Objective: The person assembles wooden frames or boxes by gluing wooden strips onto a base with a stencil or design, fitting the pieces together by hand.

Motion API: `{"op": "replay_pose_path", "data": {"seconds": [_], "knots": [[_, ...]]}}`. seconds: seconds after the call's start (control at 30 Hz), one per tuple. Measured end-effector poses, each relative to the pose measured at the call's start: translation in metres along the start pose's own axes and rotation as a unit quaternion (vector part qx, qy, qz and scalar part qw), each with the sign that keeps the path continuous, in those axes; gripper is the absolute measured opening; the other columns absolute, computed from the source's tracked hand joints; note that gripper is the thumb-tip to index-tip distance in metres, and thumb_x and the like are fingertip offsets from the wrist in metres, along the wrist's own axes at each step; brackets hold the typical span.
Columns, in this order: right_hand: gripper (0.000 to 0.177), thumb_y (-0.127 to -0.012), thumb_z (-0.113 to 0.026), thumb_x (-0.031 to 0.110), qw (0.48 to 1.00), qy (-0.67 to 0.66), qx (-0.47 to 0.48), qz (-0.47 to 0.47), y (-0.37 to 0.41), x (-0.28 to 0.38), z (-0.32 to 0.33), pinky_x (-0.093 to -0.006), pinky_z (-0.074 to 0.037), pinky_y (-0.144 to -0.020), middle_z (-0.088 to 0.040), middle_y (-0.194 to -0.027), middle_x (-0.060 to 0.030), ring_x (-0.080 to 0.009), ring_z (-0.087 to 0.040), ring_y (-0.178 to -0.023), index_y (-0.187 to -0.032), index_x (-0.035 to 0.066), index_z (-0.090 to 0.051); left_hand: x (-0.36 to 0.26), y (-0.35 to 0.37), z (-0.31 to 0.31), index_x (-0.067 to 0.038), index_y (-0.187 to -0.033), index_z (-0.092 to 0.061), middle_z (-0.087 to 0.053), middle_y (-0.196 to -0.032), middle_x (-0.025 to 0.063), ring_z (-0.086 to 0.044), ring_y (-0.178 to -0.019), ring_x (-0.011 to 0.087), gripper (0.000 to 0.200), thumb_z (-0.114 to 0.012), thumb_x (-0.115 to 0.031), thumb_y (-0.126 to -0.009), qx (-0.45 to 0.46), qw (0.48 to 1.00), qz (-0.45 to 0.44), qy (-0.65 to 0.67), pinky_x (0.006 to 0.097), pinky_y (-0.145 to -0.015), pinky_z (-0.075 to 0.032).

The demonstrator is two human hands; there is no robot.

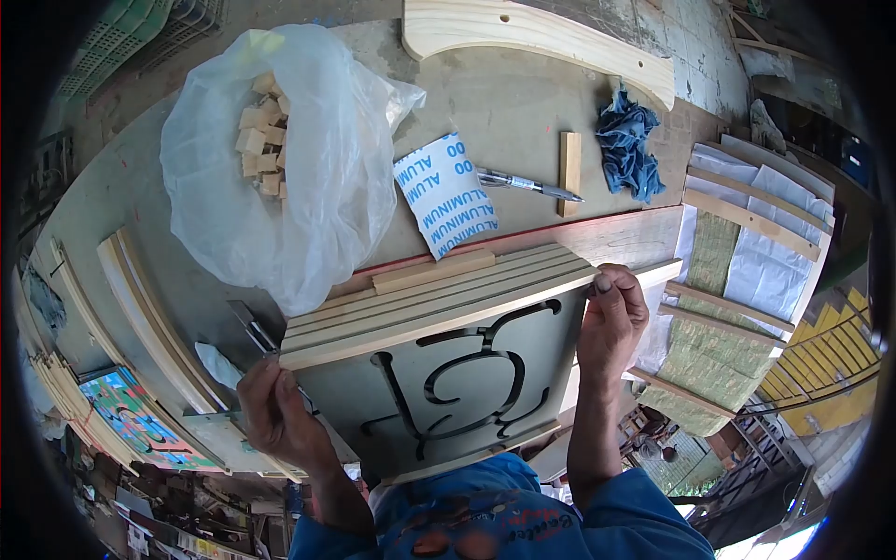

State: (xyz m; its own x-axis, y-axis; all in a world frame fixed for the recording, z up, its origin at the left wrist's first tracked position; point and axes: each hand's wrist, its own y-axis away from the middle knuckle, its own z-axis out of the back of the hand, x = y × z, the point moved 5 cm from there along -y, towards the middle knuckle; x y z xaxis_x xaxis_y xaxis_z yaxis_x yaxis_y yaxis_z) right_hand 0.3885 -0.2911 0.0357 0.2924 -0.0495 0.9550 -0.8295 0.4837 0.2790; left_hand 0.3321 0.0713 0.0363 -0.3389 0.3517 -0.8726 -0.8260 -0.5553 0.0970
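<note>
My left hand (pixel 283 415) pinches the left end of the front pale wooden strip (pixel 439 333) with thumb and fingers. At the strip's right end, my right hand (pixel 611 322) grips the corner in the same way, thumb on top. Below this strip a grey-green panel (pixel 551 350) with black curving scroll shapes faces me, tilted between my forearms. Several similar strips lie side by side right behind the front one. A short wooden batten (pixel 434 272) rests along the back of them.
A clear plastic bag (pixel 336 177) of small wooden blocks (pixel 264 140) stands behind on the left. Sandpaper (pixel 448 196), a pen (pixel 527 184), a small wood stick (pixel 569 175) and a blue rag (pixel 630 145) lie on the table. A curved board (pixel 532 42) sits at the back.
</note>
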Motion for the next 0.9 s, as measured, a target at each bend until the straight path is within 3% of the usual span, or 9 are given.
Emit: {"op": "replay_pose_path", "data": {"seconds": [0.07,0.3,0.53,0.6,0.63,0.67,0.73,0.9], "knots": [[0.006,-0.087,-0.064,0.000,1.000,-0.003,0.001,0.000,0.000,-0.001,0.002,-0.0241,-0.042,-0.073,-0.059,-0.087,-0.0038,-0.0098,-0.051,-0.077,-0.092,-0.002,-0.065,-0.001,0.000,0.000,0.003,-0.101,-0.064,-0.064,-0.102,0.0115,-0.059,-0.091,0.0164,0.013,-0.056,0.002,-0.091,-0.002,1.000,0.003,0.002,0.0269,-0.079,-0.047],[0.007,-0.089,-0.059,0.000,1.000,-0.005,-0.007,-0.006,0.000,-0.004,0.004,-0.0235,-0.042,-0.074,-0.061,-0.087,-0.0051,-0.0098,-0.051,-0.076,-0.094,-0.003,-0.064,0.002,0.002,0.000,0.003,-0.101,-0.064,-0.064,-0.103,0.0119,-0.059,-0.091,0.0165,0.013,-0.056,0.001,-0.090,-0.011,1.000,0.012,0.011,0.0266,-0.079,-0.047],[0.008,-0.088,-0.064,0.001,1.000,-0.010,-0.002,-0.021,0.000,-0.002,0.000,-0.0232,-0.041,-0.075,-0.059,-0.087,-0.0029,-0.0086,-0.050,-0.078,-0.096,0.000,-0.063,0.004,0.002,-0.001,0.003,-0.103,-0.063,-0.062,-0.104,0.0111,-0.058,-0.093,0.0161,0.015,-0.058,-0.002,-0.090,-0.009,0.999,0.036,0.036,0.0269,-0.082,-0.045],[0.011,-0.087,-0.064,0.001,1.000,-0.007,0.000,-0.024,-0.001,-0.002,-0.002,-0.0231,-0.041,-0.075,-0.059,-0.087,-0.0030,-0.0087,-0.050,-0.078,-0.098,0.000,-0.062,0.013,0.006,-0.002,0.003,-0.107,-0.062,-0.062,-0.105,0.0101,-0.057,-0.092,0.0158,0.019,-0.059,-0.005,-0.090,-0.027,0.989,0.092,0.109,0.0272,-0.083,-0.045],[0.016,-0.087,-0.064,0.001,1.000,-0.006,-0.004,-0.019,-0.002,0.000,-0.004,-0.0232,-0.041,-0.075,-0.058,-0.088,-0.0029,-0.0086,-0.050,-0.079,-0.102,0.000,-0.061,0.012,0.006,-0.003,0.004,-0.118,-0.058,-0.061,-0.105,0.0099,-0.058,-0.091,0.0153,0.030,-0.060,-0.007,-0.090,-0.027,0.986,0.115,0.119,0.0272,-0.085,-0.045],[0.020,-0.087,-0.064,0.001,1.000,-0.005,-0.008,-0.013,-0.002,0.001,-0.005,-0.0232,-0.041,-0.075,-0.058,-0.088,-0.0027,-0.0086,-0.050,-0.079,-0.107,0.001,-0.060,0.010,0.005,-0.004,0.004,-0.118,-0.058,-0.061,-0.105,0.0099,-0.058,-0.091,0.0153,0.030,-0.060,-0.007,-0.090,-0.029,0.986,0.114,0.115,0.0272,-0.085,-0.045],[0.028,-0.086,-0.064,0.001,1.000,-0.010,-0.006,-0.023,-0.002,0.001,-0.004,-0.0231,-0.041,-0.077,-0.056,-0.089,-0.0025,-0.0087,-0.050,-0.081,-0.114,0.001,-0.056,0.010,0.003,-0.005,0.005,-0.132,-0.047,-0.062,-0.105,0.0115,-0.061,-0.091,0.0149,0.044,-0.059,-0.006,-0.091,-0.041,0.980,0.119,0.153,0.0275,-0.083,-0.049],[0.033,-0.086,-0.064,0.003,0.999,-0.008,-0.007,-0.033,-0.003,0.001,-0.004,-0.0218,-0.041,-0.075,-0.055,-0.089,-0.0024,-0.0082,-0.050,-0.080,-0.118,0.000,-0.055,0.010,0.001,-0.007,0.005,-0.138,-0.041,-0.062,-0.105,0.0111,-0.061,-0.091,0.0139,0.052,-0.057,-0.003,-0.089,-0.031,0.967,0.150,0.203,0.0262,-0.082,-0.049]]}}
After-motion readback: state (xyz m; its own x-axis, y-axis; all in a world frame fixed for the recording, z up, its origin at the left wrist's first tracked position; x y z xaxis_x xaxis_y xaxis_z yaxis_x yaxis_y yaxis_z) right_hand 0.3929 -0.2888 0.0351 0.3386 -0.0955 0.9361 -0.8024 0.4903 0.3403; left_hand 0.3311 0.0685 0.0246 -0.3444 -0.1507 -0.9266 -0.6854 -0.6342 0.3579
